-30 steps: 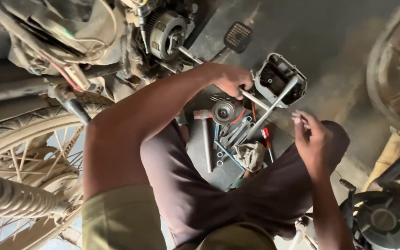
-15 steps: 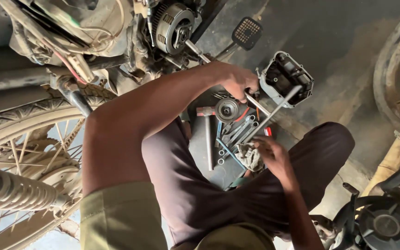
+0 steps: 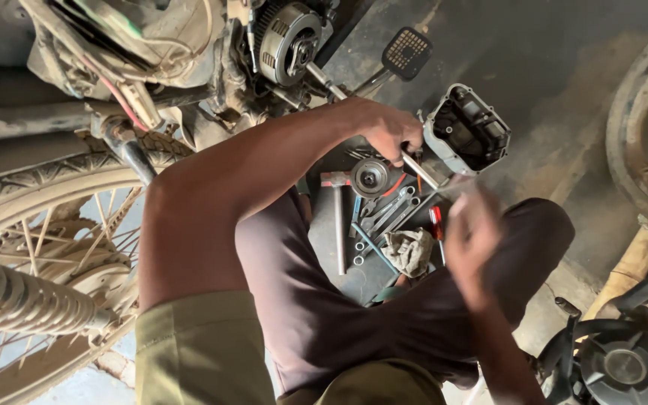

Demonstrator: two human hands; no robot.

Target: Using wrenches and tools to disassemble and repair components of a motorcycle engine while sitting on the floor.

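Two hands are in my view: my left hand (image 3: 391, 133) reaches forward, fist wrapped around one long metal rod (image 3: 421, 171) beside one open engine cover (image 3: 465, 129). My right hand (image 3: 474, 238) hovers blurred over one crumpled rag (image 3: 408, 250); its grip I cannot tell.

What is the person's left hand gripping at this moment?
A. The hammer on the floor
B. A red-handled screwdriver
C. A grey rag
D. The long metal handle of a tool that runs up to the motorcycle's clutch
D: the left hand is closed around the long metal tool handle, whose shaft leads up to the clutch; the rag and hammer lie untouched on the floor.
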